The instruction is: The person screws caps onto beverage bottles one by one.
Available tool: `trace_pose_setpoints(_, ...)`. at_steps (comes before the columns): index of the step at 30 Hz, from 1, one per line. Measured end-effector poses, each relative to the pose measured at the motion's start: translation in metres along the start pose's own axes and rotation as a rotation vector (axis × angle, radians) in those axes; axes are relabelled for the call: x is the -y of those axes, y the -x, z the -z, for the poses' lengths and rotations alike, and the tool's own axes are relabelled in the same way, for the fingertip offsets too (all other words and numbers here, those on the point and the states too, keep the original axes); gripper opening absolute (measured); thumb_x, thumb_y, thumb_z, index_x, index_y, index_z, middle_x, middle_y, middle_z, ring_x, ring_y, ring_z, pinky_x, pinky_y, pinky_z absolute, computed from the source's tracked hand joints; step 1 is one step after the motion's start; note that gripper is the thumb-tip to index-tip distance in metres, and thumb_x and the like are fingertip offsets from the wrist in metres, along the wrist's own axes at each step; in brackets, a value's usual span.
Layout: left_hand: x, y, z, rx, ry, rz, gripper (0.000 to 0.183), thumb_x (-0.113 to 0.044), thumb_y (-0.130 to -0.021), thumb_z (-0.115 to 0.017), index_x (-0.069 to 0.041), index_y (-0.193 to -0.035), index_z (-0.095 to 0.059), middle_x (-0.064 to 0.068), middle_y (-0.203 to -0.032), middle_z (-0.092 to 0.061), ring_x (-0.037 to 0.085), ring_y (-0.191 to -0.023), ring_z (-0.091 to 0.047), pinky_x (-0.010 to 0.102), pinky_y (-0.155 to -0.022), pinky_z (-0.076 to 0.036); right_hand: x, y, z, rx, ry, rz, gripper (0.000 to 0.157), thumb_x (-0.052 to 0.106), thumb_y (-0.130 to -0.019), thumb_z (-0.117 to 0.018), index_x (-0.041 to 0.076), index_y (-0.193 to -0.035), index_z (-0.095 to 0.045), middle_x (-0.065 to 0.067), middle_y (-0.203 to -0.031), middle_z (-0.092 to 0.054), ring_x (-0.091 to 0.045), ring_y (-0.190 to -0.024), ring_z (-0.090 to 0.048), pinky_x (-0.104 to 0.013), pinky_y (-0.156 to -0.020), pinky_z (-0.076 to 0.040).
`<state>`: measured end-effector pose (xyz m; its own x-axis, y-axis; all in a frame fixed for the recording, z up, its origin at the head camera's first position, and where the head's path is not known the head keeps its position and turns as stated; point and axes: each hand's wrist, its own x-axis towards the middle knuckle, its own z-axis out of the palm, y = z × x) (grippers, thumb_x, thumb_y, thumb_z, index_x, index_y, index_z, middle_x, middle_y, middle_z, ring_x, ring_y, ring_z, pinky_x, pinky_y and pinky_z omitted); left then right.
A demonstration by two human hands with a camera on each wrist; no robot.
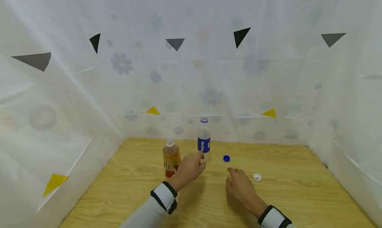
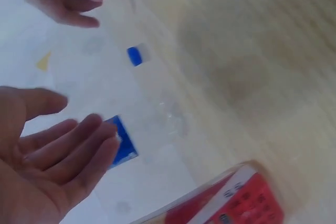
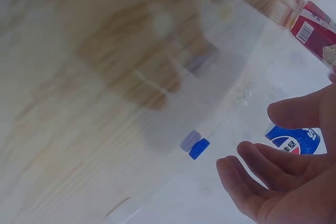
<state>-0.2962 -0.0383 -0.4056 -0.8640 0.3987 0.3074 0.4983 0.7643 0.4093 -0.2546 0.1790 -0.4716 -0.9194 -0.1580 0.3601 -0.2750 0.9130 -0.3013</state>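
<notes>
An uncapped clear Pepsi bottle [image 1: 204, 132] with a blue label stands upright toward the back of the table. My left hand [image 1: 191, 165] hovers in front of it, fingers loosely bent and a gap between thumb and fingers. In the left wrist view those fingers overlap the blue label [image 2: 125, 142]; whether they touch it I cannot tell. Left of this hand stands an uncapped bottle of reddish-brown drink [image 1: 171, 156]. My right hand [image 1: 242, 188] is over the table with relaxed fingers, holding nothing. Beyond its fingertips lies a blue cap [image 1: 226, 158], apart from them.
A white cap [image 1: 257, 177] lies on the wooden table [image 1: 292, 195], right of my right hand. White patterned sheeting [image 1: 191, 88] encloses the table at the back and both sides, with black, grey and yellow triangles on it.
</notes>
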Motion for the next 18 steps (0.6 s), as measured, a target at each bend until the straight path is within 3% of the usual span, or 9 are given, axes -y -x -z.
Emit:
trace_pose_setpoints(4,-0.004,-0.011,0.025,-0.244,0.052,-0.027,0.015,-0.019,-0.100,-0.063,-0.006,-0.108,-0.066,0.003,-0.076,-0.071,0.002,-0.046,-0.048,0.018,-0.041,-0.037,0.000,0.000,0.001,-0.006,-0.001,-0.004,0.036,0.007,-0.089,-0.072,-0.006,-0.121,-0.064,-0.024,-0.110,-0.070,-0.039,-0.100,-0.068,-0.049,-0.082,-0.057)
trace_pose_setpoints(8,-0.004,-0.022,0.061,-0.440,0.139,0.022,0.016,-0.020,-0.100,-0.062,-0.006,-0.106,-0.066,0.006,-0.083,-0.072,0.011,-0.057,-0.060,0.023,-0.047,-0.045,0.001,0.000,0.001,-0.006,-0.005,-0.002,0.035,0.006,-0.089,-0.071,-0.006,-0.121,-0.065,-0.024,-0.110,-0.070,-0.039,-0.099,-0.068,-0.048,-0.081,-0.058)
trace_pose_setpoints(13,0.009,-0.024,0.098,-0.610,0.288,0.094,0.023,-0.025,-0.099,-0.064,-0.006,-0.111,-0.066,0.009,-0.089,-0.071,0.022,-0.075,-0.065,0.034,-0.062,-0.051,0.001,0.001,0.000,-0.021,-0.009,0.010,0.033,0.006,-0.090,-0.071,-0.007,-0.120,-0.065,-0.024,-0.109,-0.070,-0.039,-0.098,-0.068,-0.048,-0.080,-0.058)
trace_pose_setpoints(18,0.031,-0.016,0.108,-0.725,0.415,0.169,0.027,-0.026,-0.099,-0.065,-0.006,-0.116,-0.066,0.016,-0.099,-0.066,0.030,-0.089,-0.060,0.042,-0.076,-0.048,0.002,0.000,0.000,-0.020,-0.022,0.013,0.032,0.005,-0.090,-0.070,-0.007,-0.119,-0.065,-0.025,-0.109,-0.070,-0.039,-0.099,-0.068,-0.048,-0.082,-0.058)
